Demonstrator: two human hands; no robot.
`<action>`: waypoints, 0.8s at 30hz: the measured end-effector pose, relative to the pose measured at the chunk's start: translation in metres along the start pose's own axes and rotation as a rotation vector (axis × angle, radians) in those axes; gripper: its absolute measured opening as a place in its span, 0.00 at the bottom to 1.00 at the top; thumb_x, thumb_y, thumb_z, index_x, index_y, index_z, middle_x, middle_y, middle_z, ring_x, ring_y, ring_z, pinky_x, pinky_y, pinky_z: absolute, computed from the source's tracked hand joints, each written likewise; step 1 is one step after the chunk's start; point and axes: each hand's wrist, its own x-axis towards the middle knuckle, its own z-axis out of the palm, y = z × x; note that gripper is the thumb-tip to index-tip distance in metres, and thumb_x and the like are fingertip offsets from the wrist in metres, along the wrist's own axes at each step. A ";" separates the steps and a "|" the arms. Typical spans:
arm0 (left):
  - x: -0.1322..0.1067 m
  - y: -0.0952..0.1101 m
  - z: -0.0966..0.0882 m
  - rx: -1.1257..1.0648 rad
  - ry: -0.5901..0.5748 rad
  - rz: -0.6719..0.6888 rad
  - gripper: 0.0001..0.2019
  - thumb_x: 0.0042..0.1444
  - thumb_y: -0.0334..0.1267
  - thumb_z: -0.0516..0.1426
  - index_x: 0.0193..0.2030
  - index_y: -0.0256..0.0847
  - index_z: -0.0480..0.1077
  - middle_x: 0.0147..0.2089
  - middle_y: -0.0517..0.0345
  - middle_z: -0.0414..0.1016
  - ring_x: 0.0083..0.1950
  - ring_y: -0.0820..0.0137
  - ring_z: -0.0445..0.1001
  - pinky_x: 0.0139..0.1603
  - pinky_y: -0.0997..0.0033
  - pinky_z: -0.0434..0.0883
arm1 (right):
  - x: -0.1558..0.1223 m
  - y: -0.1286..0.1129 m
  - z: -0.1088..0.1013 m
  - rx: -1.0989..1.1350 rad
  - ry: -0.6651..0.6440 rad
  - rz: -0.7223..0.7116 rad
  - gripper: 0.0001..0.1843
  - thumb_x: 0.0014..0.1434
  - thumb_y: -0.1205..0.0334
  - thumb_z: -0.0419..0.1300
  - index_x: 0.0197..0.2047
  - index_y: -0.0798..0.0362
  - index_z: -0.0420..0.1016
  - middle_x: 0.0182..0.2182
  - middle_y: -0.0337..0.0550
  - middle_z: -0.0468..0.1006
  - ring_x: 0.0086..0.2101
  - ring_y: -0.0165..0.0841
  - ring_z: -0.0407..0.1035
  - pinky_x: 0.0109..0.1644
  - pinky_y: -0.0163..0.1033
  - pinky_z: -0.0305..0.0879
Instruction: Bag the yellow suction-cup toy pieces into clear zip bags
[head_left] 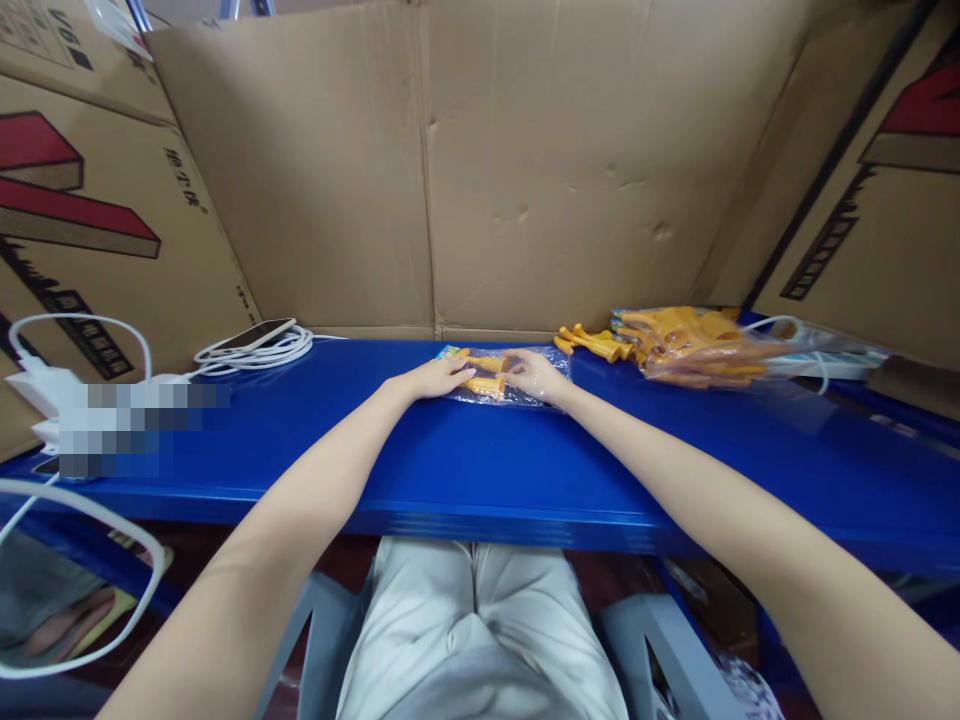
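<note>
Two yellow-orange plastic pieces with flared ends (pixel 487 387) lie side by side at a clear plastic bag (pixel 521 398) on the blue table. Whether they are inside the bag or on top of it I cannot tell. My left hand (pixel 436 378) is closed at their left end, thumb and fingers on the pieces, beside a small colourful printed part of the bag. From the right, my right hand (pixel 538 376) curls its fingers and thumb around the other end of the pieces, over the bag.
Loose yellow pieces (pixel 592 343) and a filled clear bag of yellow pieces (pixel 686 345) lie to the right on the blue table (pixel 480 470). To the left are a phone (pixel 251 336), a coiled white cable (pixel 292 348) and white plugs (pixel 45 385). Cardboard walls (pixel 570 170) enclose the back and sides.
</note>
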 end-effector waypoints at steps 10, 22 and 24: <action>0.000 0.001 -0.004 0.064 -0.082 -0.149 0.35 0.63 0.61 0.34 0.73 0.48 0.46 0.75 0.54 0.45 0.75 0.52 0.43 0.70 0.44 0.47 | -0.005 -0.007 -0.007 0.131 -0.067 0.013 0.25 0.54 0.68 0.64 0.55 0.59 0.70 0.51 0.58 0.76 0.42 0.38 0.77 0.46 0.42 0.74; 0.001 -0.009 -0.005 0.029 -0.079 -0.102 0.38 0.61 0.64 0.34 0.72 0.47 0.51 0.73 0.55 0.53 0.71 0.56 0.55 0.68 0.56 0.55 | -0.001 0.002 -0.010 -0.063 -0.104 -0.266 0.28 0.55 0.64 0.63 0.59 0.54 0.71 0.57 0.57 0.71 0.47 0.41 0.74 0.51 0.50 0.71; 0.001 -0.010 -0.005 0.022 -0.073 -0.094 0.38 0.60 0.65 0.35 0.72 0.50 0.51 0.72 0.57 0.54 0.71 0.56 0.55 0.68 0.56 0.54 | 0.000 0.005 -0.012 -0.144 -0.100 -0.366 0.25 0.54 0.64 0.63 0.57 0.52 0.73 0.53 0.53 0.75 0.51 0.44 0.70 0.55 0.54 0.68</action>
